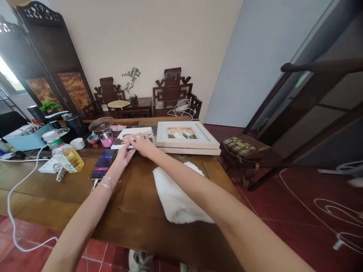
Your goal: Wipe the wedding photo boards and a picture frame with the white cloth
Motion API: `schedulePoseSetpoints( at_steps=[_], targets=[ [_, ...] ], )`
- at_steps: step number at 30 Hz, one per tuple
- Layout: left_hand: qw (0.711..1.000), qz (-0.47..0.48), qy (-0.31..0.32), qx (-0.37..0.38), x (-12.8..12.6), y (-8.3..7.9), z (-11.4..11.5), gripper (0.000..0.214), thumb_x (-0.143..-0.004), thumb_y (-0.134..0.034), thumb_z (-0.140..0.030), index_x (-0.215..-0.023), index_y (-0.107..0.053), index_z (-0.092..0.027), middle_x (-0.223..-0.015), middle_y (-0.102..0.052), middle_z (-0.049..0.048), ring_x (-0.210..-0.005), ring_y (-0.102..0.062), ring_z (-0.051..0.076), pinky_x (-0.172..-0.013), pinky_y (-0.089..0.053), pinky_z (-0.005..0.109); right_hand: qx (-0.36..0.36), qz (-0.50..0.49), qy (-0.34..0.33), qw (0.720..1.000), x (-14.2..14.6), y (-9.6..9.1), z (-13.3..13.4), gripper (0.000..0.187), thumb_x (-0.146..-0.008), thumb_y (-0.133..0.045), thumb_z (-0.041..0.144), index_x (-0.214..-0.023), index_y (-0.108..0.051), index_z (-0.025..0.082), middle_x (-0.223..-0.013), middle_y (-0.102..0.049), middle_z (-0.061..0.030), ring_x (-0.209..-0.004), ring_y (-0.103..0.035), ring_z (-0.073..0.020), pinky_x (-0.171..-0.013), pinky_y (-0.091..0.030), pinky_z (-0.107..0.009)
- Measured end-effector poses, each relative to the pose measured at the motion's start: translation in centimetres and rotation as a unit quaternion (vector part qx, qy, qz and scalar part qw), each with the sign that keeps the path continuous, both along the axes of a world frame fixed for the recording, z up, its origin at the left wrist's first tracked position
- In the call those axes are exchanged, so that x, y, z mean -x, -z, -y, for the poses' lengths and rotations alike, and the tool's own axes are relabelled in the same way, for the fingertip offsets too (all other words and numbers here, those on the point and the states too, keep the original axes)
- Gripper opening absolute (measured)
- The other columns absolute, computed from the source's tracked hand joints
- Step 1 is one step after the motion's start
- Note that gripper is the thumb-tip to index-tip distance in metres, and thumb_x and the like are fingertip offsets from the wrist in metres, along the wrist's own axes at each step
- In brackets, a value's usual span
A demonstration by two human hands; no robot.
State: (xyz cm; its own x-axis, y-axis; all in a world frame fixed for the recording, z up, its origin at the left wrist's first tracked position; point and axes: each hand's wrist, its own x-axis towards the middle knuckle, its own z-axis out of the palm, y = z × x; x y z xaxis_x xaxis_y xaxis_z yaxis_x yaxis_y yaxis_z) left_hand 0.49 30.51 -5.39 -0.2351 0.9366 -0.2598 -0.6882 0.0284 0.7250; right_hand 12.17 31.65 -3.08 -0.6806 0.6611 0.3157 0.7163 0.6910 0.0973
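Note:
A white photo panel (146, 131) with a picture of a person lies near the table's far edge. My left hand (124, 155), with bracelets on its wrist, grips the panel's front edge, fingers on top and thumb low at the edge; the right hand partly covers its fingertips. Fingers spread, my right hand (143, 146) lies on top of the same panel. Just right of it, a pale wooden picture frame (187, 135) with a couple's photo rests on another frame. Below my right forearm is a folded white fluffy cloth (178, 204), partly hidden.
On the left stand an oil bottle (68, 156), a pink cup (107, 139), a white cup (77, 143), a phone (102, 164), a power strip (49, 166) and a blue box (28, 138). A white cable (14, 241) hangs over the front edge. Dark chairs (171, 90) stand behind.

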Motion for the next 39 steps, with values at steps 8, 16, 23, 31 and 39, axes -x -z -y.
schedulePoseSetpoints(
  at_steps=[8,16,23,31,39],
  targets=[
    [0.996,-0.011,0.056,0.063,1.5,2.9,3.8,0.014,-0.079,-0.057,0.003,-0.078,-0.059,-0.011,-0.091,-0.068,0.0171,-0.094,-0.068,0.024,-0.094,-0.052,0.046,-0.005,0.022,0.040,0.999,2.1,2.1,-2.5,0.038,-0.091,-0.058,0.034,-0.124,-0.053,0.019,-0.127,-0.055,-0.0098,-0.107,-0.058,-0.0247,-0.087,-0.051,-0.047],
    [0.994,-0.021,-0.086,0.070,1.3,3.2,1.0,0.030,-0.079,-0.065,0.000,-0.090,-0.045,-0.020,-0.104,-0.062,0.0044,-0.093,-0.066,0.016,-0.086,-0.057,0.041,-0.025,0.027,0.049,0.998,4.4,1.0,-1.0,0.037,-0.091,-0.058,0.035,-0.123,-0.054,0.018,-0.126,-0.056,-0.0096,-0.105,-0.059,-0.0240,-0.086,-0.052,-0.046],
    [0.993,-0.017,-0.093,0.065,1.7,3.1,4.0,0.032,-0.081,-0.059,0.006,-0.086,-0.039,-0.019,-0.094,-0.063,0.0047,-0.085,-0.068,0.016,-0.079,-0.060,0.040,-0.042,0.030,0.062,0.997,4.9,0.8,-1.0,0.036,-0.091,-0.058,0.035,-0.123,-0.054,0.018,-0.124,-0.056,-0.0095,-0.104,-0.059,-0.0237,-0.085,-0.052,-0.046],
    [0.997,-0.037,-0.055,0.040,5.0,0.0,14.3,0.027,-0.075,-0.061,0.007,-0.084,-0.049,-0.015,-0.080,-0.070,0.0071,-0.076,-0.073,0.025,-0.075,-0.061,0.045,-0.006,0.027,0.069,0.997,5.5,1.0,-1.7,0.036,-0.091,-0.057,0.035,-0.122,-0.054,0.018,-0.123,-0.057,-0.0093,-0.103,-0.059,-0.0233,-0.085,-0.052,-0.045],
    [0.983,-0.089,-0.127,0.101,7.5,0.8,27.2,0.049,-0.065,-0.070,0.000,-0.109,-0.060,-0.018,-0.089,-0.074,0.0045,-0.068,-0.073,0.024,-0.059,-0.063,0.037,0.098,0.053,0.084,0.990,8.7,2.3,-0.5,0.035,-0.091,-0.058,0.035,-0.121,-0.055,0.018,-0.122,-0.057,-0.0093,-0.102,-0.060,-0.0229,-0.084,-0.053,-0.044]
  ],
)
